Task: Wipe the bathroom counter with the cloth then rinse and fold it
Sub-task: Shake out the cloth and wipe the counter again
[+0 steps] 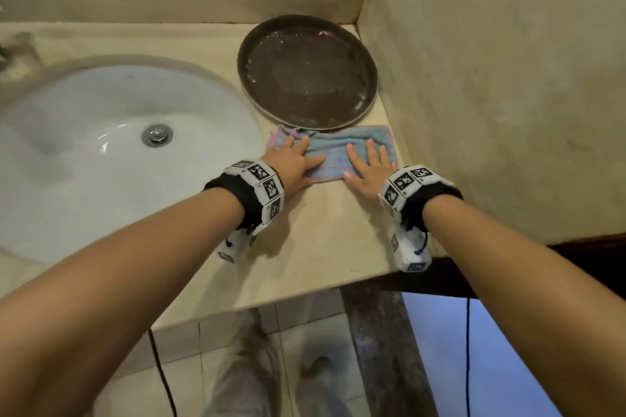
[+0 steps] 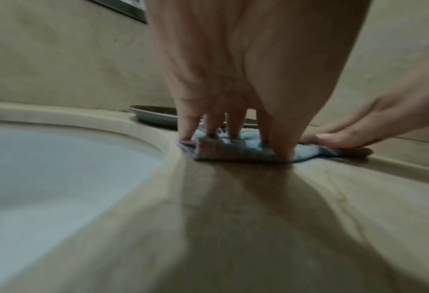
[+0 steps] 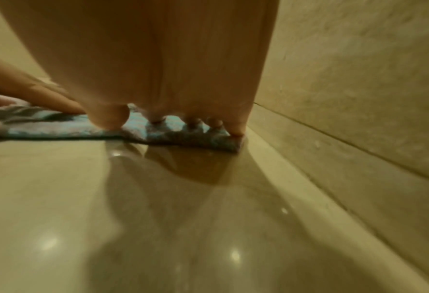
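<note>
We see the counter (image 1: 315, 247) running from the sink (image 1: 101, 145) to the corner wall, with a dark round tray (image 1: 306, 73) at the back. The striped cloth (image 1: 333, 154) lies flat just in front of the tray. Our left hand (image 1: 293, 164) and right hand (image 1: 369, 167) rest on it, fingers spread and pressing, likely to smooth a fold.
</note>
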Demonstrator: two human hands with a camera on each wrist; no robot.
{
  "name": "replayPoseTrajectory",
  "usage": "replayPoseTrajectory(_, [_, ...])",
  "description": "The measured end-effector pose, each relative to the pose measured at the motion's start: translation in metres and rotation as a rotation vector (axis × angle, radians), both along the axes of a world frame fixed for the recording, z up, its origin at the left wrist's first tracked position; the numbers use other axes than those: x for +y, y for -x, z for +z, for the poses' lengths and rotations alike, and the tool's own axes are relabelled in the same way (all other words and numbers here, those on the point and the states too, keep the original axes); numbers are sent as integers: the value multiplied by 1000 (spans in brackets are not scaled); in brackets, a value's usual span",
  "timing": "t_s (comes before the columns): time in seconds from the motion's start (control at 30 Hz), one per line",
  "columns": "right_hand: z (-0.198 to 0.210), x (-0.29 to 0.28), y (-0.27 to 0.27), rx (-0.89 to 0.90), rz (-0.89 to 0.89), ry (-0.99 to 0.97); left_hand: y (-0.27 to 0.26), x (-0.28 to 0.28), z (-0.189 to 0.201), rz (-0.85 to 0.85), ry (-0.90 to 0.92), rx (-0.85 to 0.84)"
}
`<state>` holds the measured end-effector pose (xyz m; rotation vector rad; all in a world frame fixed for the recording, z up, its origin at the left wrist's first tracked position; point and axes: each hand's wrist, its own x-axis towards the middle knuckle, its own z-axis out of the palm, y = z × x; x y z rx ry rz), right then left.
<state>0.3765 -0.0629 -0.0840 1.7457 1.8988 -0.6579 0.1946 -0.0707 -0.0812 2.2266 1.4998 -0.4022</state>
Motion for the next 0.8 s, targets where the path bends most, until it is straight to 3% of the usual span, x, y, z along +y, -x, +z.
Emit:
replayPoseTrajectory(0.17, [0,23,-2,-4,-78,-51,12,16,1,-87,-77,-240])
replayPoseTrajectory(0.27, [1,32,-3,-14,-96,-66,18,20,-5,-99,-128,-294])
replayPoseTrajectory(0.57, [1,28,-1,14,-150,-44,18,27,-13,-245,-78,-132])
replayPoseTrajectory(0.8, [4,-9,-10,-7,-120,-22,11,7,1,-218,1,-112])
